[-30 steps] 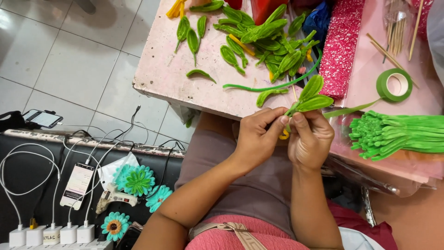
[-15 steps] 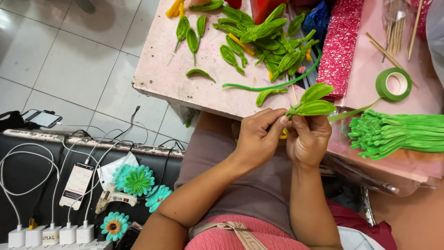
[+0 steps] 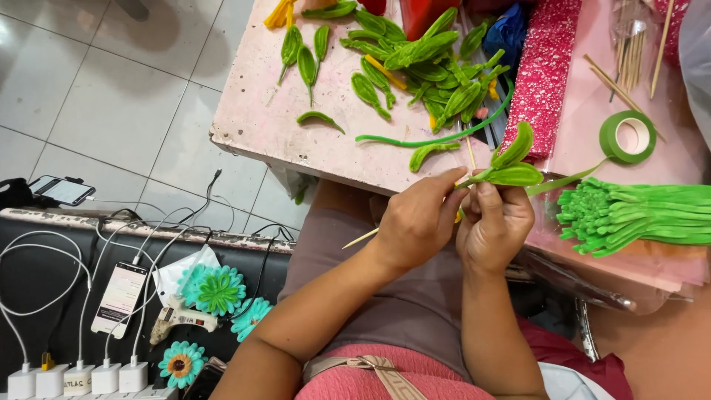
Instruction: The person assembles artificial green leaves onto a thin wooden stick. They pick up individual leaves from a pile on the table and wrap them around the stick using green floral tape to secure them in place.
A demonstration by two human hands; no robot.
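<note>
Both hands held one leaf sprig (image 3: 507,167) over the desk (image 3: 289,126) edge, the left hand (image 3: 415,222) pinching its stick, the right hand (image 3: 495,226) clenched below the leaves, while many loose green leaves (image 3: 415,55) lay unassembled.

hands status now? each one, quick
Left hand: closed, pinching the wooden skewer below the green leaves.
Right hand: closed around the same skewer, thumb by the leaves.
</note>
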